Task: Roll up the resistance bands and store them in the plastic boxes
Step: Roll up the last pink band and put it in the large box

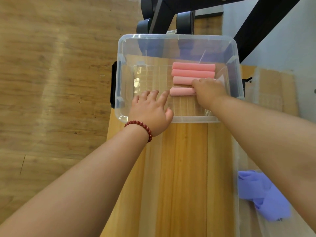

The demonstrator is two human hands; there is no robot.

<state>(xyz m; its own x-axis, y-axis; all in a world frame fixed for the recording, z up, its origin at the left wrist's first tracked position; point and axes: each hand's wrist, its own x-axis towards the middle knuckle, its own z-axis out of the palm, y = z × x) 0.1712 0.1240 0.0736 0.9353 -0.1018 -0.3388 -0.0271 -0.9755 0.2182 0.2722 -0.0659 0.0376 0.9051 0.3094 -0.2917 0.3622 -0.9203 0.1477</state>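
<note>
Pink rolled band, nearest of four in the clear plastic box, is gripped at its right end by the right hand, fingers curled over it. Over the near rim the left hand extends, fingers spread and empty, index fingertip beside the roll's left end.

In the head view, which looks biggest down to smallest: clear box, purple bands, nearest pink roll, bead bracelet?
1. clear box
2. purple bands (nearer the camera, so unsure)
3. nearest pink roll and bead bracelet: too alike to rank
</note>
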